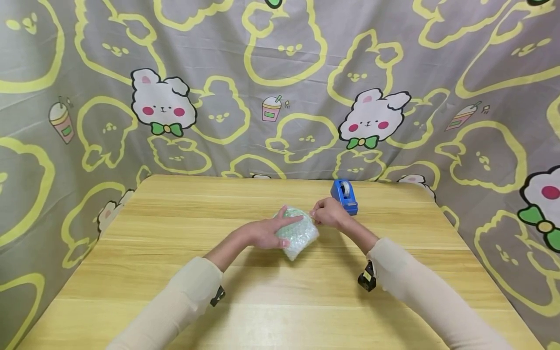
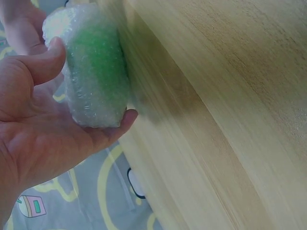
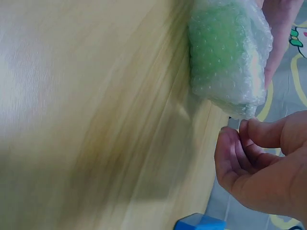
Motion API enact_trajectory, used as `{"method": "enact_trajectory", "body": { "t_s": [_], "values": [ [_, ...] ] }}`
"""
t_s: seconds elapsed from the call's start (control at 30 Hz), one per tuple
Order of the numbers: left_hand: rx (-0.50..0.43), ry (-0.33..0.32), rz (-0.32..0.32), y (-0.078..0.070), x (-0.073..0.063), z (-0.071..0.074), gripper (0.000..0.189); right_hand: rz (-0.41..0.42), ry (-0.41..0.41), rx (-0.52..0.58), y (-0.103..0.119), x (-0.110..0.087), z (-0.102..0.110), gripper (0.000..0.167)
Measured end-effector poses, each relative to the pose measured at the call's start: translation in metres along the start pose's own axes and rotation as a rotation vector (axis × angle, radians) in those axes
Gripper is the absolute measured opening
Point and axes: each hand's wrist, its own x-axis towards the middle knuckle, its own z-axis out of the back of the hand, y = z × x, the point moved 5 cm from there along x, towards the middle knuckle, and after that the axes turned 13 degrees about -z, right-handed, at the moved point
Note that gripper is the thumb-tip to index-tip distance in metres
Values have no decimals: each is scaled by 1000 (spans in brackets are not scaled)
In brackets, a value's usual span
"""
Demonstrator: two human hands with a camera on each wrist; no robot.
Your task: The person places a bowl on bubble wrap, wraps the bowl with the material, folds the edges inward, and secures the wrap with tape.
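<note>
A bubble-wrapped package (image 1: 299,239), green showing through the clear wrap, is held just above the wooden table. My left hand (image 1: 267,234) grips it from the left, fingers and thumb spread around its sides. In the left wrist view the thumb lies against one side of the package (image 2: 96,72), with a fingertip under its lower end. At the right corner of the package, my right hand (image 1: 329,212) pinches a thin clear strip between thumb and forefinger, its other fingers curled. Whether that strip (image 3: 251,113) is tape or wrap, I cannot tell.
A blue tape dispenser (image 1: 345,197) with a roll in it stands on the wooden table (image 1: 197,204), just behind the right hand. A patterned grey curtain (image 1: 236,112) hangs along the table's back and sides.
</note>
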Motion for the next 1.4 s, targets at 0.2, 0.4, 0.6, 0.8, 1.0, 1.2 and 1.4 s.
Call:
{"method": "enact_trajectory", "body": {
  "t_s": [0.2,0.4,0.6,0.8,1.0,1.2,1.4],
  "values": [
    [-12,0,-8,-1,0,0,73,-100,173,208,-15,10,-10,20],
    [4,12,-11,-1,-1,1,73,-164,365,387,-29,19,-15,14],
    [12,12,-8,-1,0,0,73,-179,385,433,-31,20,-17,15],
    [29,18,6,0,2,0,73,-99,53,234,-21,8,-6,18],
    [28,27,12,2,1,-1,73,13,-137,15,-4,-7,-3,18],
    [29,23,10,2,1,-1,74,106,-223,-137,9,-18,-5,34],
    [8,0,0,1,0,0,75,175,-279,-183,13,-25,-7,28]
  ]
}}
